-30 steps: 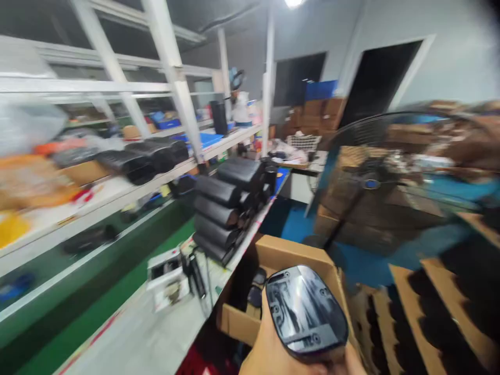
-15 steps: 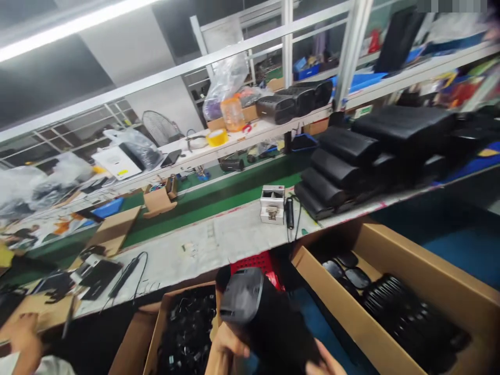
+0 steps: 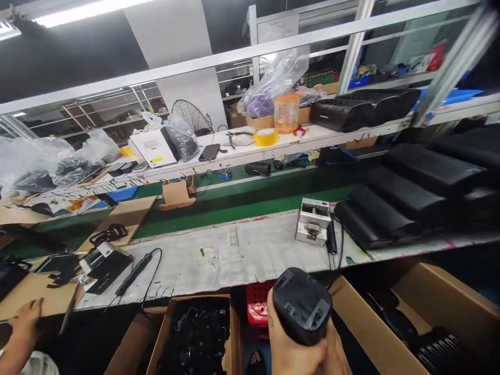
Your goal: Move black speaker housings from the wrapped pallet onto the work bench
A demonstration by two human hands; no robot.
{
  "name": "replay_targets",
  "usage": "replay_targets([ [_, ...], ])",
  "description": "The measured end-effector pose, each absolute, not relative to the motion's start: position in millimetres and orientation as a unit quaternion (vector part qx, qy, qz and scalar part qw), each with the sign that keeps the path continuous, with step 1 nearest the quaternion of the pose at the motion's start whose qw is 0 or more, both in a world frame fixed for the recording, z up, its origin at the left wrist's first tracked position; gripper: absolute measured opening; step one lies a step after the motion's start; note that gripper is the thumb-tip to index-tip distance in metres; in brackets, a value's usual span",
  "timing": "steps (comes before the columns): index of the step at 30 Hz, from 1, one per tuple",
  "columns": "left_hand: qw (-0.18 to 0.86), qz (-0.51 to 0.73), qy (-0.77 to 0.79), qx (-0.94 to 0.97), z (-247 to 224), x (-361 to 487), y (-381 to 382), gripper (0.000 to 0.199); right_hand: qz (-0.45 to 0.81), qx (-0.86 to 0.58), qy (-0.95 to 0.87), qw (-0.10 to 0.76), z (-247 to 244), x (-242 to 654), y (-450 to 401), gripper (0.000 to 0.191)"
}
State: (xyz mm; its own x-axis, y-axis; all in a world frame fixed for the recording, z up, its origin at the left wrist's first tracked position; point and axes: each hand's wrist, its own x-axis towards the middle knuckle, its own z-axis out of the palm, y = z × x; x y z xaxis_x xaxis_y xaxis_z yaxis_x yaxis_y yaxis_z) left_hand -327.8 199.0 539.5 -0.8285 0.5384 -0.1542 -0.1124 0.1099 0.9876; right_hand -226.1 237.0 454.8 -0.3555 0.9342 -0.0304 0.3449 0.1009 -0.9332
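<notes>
A black oblong housing [image 3: 302, 302] with rounded corners is held up at the lower middle of the view, its end face with two small slots turned towards me. My left hand [image 3: 287, 344] is wrapped round its left side and underside. Against its lower right side is my right hand [image 3: 335, 346], closed on it, with most of the fingers hidden. Just beyond on the bench stands a silver metal fixture [image 3: 312, 223], with a black pen-like tool [image 3: 332, 237] on a cord beside it.
Black housings [image 3: 410, 192] are stacked at the right. Below the bench edge are a carton of small black parts [image 3: 199, 333], a red basket [image 3: 258, 304] and a carton [image 3: 375, 323] with black covers. Another person's hand [image 3: 25, 317] rests at the far left.
The housing has come up and turned its end face towards me. My right hand has moved in close to my left. The view has swung left.
</notes>
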Motion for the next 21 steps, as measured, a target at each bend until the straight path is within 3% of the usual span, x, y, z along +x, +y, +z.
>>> replay_targets([
  [3, 0.18, 0.606, 0.754, 0.176, 530.7, -388.5, 249.8, 0.115, 0.556, -0.396, -0.67, 0.292, 462.1, -310.7, 311.1, 0.087],
  [5, 0.197, 0.6, 0.753, 0.185, 516.0, -436.3, 282.4, 0.123, 0.591, -0.347, -0.673, 0.28, 457.3, -360.7, 362.4, 0.087],
  [7, 0.237, 0.595, 0.732, 0.232, 494.0, -476.2, 301.7, 0.123, 0.615, -0.329, -0.67, 0.256, 444.8, -392.2, 405.4, 0.07],
  [9, 0.276, 0.581, 0.709, 0.289, 465.9, -499.8, 297.2, 0.108, 0.634, -0.334, -0.662, 0.22, 429.9, -402.9, 434.4, 0.047],
  [12, 0.319, 0.542, 0.718, 0.299, 414.1, -496.5, 244.7, 0.063, 0.66, -0.335, -0.652, 0.161, 415.1, -397.0, 454.1, 0.03],
  [15, 0.356, 0.477, 0.773, 0.222, 354.2, -460.6, 176.1, 0.029, 0.682, -0.324, -0.641, 0.136, 409.5, -391.1, 461.2, 0.043],
  [19, 0.36, 0.386, 0.838, 0.141, 276.7, -435.9, 147.3, 0.035, 0.687, -0.363, -0.602, 0.185, 396.0, -363.9, 458.4, 0.079],
  [21, 0.337, 0.364, 0.856, 0.145, 247.3, -444.7, 169.5, 0.032, 0.677, -0.426, -0.559, 0.218, 379.8, -322.4, 444.8, 0.075],
])
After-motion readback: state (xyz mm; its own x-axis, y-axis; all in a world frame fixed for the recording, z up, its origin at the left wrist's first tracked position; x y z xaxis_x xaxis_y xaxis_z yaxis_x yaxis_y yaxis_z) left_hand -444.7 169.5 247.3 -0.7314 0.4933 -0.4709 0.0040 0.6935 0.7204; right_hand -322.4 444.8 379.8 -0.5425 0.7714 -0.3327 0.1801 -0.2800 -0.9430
